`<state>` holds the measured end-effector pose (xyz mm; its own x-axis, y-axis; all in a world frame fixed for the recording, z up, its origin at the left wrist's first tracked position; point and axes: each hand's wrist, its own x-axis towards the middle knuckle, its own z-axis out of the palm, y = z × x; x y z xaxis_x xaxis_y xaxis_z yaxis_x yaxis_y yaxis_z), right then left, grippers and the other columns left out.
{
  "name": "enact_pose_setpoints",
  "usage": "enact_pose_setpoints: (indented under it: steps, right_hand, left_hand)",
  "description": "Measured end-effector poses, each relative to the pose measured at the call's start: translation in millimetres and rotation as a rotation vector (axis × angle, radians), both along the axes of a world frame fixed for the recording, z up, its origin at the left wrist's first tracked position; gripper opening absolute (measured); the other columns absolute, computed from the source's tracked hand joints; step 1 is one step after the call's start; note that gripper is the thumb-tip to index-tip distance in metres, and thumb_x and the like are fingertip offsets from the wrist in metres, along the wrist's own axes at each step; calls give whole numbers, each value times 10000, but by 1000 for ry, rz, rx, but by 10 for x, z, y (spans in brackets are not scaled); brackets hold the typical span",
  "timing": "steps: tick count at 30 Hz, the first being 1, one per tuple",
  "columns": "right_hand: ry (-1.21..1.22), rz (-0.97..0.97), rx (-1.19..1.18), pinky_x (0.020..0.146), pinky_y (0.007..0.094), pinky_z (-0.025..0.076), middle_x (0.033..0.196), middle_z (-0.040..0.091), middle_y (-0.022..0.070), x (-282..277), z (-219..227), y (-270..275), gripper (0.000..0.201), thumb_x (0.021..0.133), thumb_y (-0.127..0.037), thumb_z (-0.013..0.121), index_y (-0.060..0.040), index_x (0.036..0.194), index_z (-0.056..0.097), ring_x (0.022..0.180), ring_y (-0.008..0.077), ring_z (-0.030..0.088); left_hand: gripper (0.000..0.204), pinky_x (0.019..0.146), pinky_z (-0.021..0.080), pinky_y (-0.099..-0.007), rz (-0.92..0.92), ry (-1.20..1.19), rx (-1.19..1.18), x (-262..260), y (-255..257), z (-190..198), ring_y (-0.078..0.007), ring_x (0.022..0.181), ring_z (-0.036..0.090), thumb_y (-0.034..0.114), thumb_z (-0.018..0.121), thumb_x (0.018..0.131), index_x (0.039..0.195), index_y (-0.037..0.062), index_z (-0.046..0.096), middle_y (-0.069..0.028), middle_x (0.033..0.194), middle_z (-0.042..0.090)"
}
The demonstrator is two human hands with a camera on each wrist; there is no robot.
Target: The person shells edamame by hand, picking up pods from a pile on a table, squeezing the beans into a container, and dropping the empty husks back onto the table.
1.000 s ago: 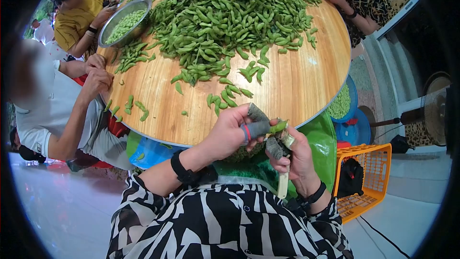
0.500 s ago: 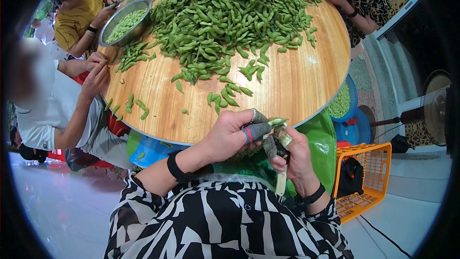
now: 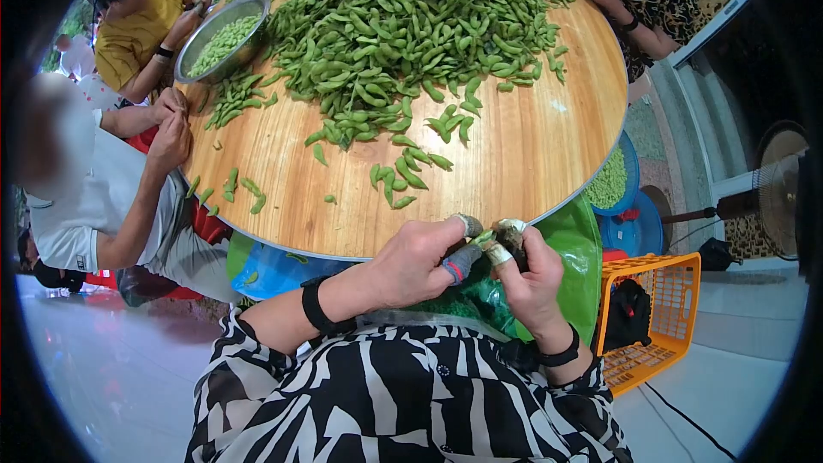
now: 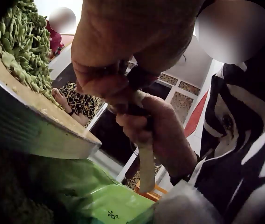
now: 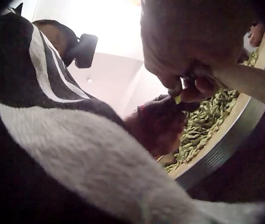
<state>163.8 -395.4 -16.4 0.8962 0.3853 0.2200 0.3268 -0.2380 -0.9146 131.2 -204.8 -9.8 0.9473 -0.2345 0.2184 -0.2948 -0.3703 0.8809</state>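
Observation:
In front of the table edge, my left hand (image 3: 420, 264) pinches a green soybean pod (image 3: 485, 237) between thumb and forefinger. Grey covers with a red band wrap those fingertips. My right hand (image 3: 536, 279) meets it from the other side, its pale-wrapped thumb and curled fingers gripping the pod's other end. Fingers hide most of the pod; a small green bit of it (image 5: 177, 99) shows in the right wrist view. From below the right fingers hangs a flat pale strip (image 4: 146, 163) in the left wrist view. A large heap of soybean pods (image 3: 403, 34) covers the far table.
The round wooden table (image 3: 291, 171) has a few loose pods (image 3: 407, 173) near me. A metal bowl of shelled beans (image 3: 201, 69) stands at the left rim. Green plastic (image 3: 579, 266) hangs below the edge; an orange crate (image 3: 677, 309) is at right. Other people sit around.
Both hands have come down slightly and the fingers have closed in over the pod, which stuck out plainly before. The pale strip under the right hand no longer shows in the head view.

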Motion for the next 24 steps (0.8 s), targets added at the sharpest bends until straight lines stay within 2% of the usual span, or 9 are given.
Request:
enact_pose_setpoints:
  steps: [4, 7, 9, 11, 14, 17, 19, 24]
  right_hand:
    - [101, 80, -53, 595, 281, 476, 739, 604, 104, -23, 24, -41, 196, 801, 9, 638, 33, 988, 582, 654, 183, 610]
    - [190, 115, -34, 573, 284, 462, 712, 587, 100, -23, 20, -45, 185, 788, 3, 642, 26, 961, 580, 629, 176, 588]
    - [210, 124, -17, 565, 287, 455, 702, 578, 100, -10, 14, -62, 189, 775, 0, 648, 23, 949, 579, 615, 172, 573]
    - [44, 181, -100, 554, 300, 440, 690, 556, 106, 33, 24, -87, 223, 733, -12, 661, 21, 936, 576, 592, 178, 540]
    - [-44, 191, -129, 546, 313, 428, 670, 524, 102, 34, 35, -92, 235, 694, -21, 664, 18, 903, 565, 574, 188, 516]
    - [13, 171, -153, 538, 315, 418, 658, 496, 102, 29, 58, -98, 219, 682, -19, 651, 15, 871, 544, 565, 196, 496]
    - [9, 155, -135, 530, 310, 411, 647, 485, 97, 11, 37, -80, 211, 681, -18, 642, 15, 860, 534, 557, 187, 480]
    - [67, 88, -76, 510, 289, 391, 622, 462, 73, 30, -62, -65, 186, 691, -20, 620, 14, 837, 510, 545, 143, 444]
  left_hand:
    - [196, 544, 453, -384, -86, -107, 24, -9, 12, -20, -375, 609, 574, 44, 616, 809, 990, -10, 565, -188, 678, 545]
    - [159, 544, 443, -404, -101, -51, -4, -44, 20, 15, -401, 619, 556, 48, 610, 820, 948, -7, 533, -196, 668, 524]
    - [154, 548, 441, -408, -118, -34, -4, -47, 33, -7, -404, 623, 554, 55, 611, 827, 935, -7, 520, -199, 670, 523]
    - [153, 551, 440, -413, -139, -16, -4, -66, 34, -15, -408, 627, 551, 61, 612, 833, 922, -7, 508, -203, 673, 523]
    - [164, 553, 437, -417, -171, 43, 30, -77, 23, -20, -420, 636, 546, 81, 613, 849, 924, -4, 495, -207, 671, 521]
    - [172, 556, 436, -427, -152, 52, -38, -82, -17, -29, -428, 641, 545, 93, 611, 854, 927, -5, 489, -212, 680, 518]
    - [166, 573, 435, -489, -192, 70, 27, -85, -33, 13, -468, 661, 548, 27, 570, 821, 913, -28, 443, -257, 686, 542]
    - [187, 575, 440, -484, -217, -18, 53, -60, -46, 40, -465, 657, 542, -12, 574, 760, 875, -28, 427, -234, 660, 519]
